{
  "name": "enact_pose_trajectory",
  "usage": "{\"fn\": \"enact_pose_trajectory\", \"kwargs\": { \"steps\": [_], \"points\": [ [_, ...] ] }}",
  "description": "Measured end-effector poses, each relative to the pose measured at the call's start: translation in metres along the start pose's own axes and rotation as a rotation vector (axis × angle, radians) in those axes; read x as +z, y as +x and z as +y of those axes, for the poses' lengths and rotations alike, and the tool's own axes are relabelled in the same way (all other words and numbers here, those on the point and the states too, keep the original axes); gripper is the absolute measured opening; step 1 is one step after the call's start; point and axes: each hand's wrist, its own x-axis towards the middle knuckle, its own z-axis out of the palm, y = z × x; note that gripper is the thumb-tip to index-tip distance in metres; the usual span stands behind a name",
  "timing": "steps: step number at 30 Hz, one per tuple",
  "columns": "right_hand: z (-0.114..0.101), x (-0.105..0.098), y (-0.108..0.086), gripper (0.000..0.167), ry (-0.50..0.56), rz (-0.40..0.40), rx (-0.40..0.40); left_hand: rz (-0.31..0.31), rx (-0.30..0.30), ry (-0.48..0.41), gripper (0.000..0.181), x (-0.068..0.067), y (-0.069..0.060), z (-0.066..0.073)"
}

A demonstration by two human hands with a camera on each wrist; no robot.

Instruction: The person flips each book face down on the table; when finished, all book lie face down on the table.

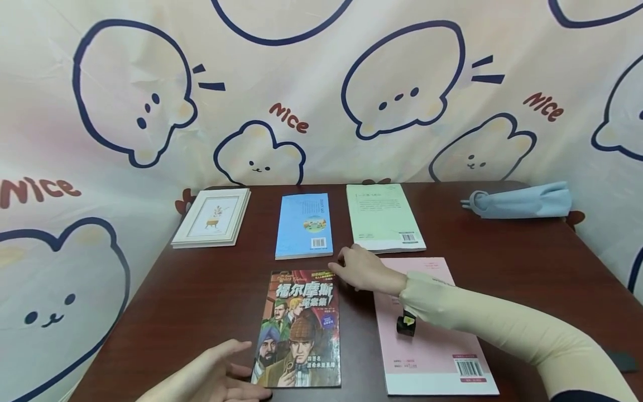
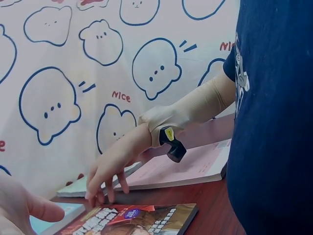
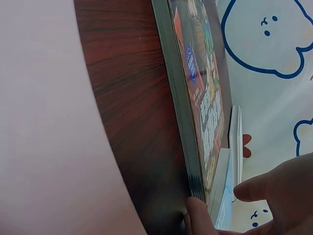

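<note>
A comic-style book (image 1: 303, 329) with a detective in a checked cap on its cover lies flat on the dark wooden table. At its lower left corner is my left hand (image 1: 218, 371), thumb spread from the fingers, fingertips by the book's edge. My right hand (image 1: 366, 269) reaches over to the upper right corner. In the right wrist view a fingertip (image 3: 197, 209) meets the corner of the book (image 3: 188, 107), while the thumb stands apart from the cover. The left wrist view shows the right hand (image 2: 117, 159) with fingers pointing down beyond the book.
A pink book (image 1: 427, 346) lies right of the comic book, under my right forearm. Behind are a blue book (image 1: 296, 223), a green book (image 1: 382, 215) and a white framed picture (image 1: 213, 218). A light blue folded umbrella-like item (image 1: 524, 201) lies at the back right.
</note>
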Motion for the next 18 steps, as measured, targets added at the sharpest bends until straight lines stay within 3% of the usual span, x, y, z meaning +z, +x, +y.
{"fn": "enact_pose_trajectory", "kwargs": {
  "steps": [4, 12, 18],
  "points": [
    [-0.002, 0.002, 0.001, 0.041, 0.009, -0.015, -0.046, 0.007, 0.011, -0.048, 0.093, -0.003, 0.001, 0.0],
    [-0.007, 0.002, -0.003, 0.033, 0.004, -0.013, -0.094, 0.069, 0.035, -0.059, 0.09, 0.007, -0.001, 0.0],
    [-0.005, 0.0, 0.002, 0.052, 0.005, -0.028, -0.148, 0.091, 0.027, -0.099, 0.097, 0.007, 0.005, -0.001]
  ]
}}
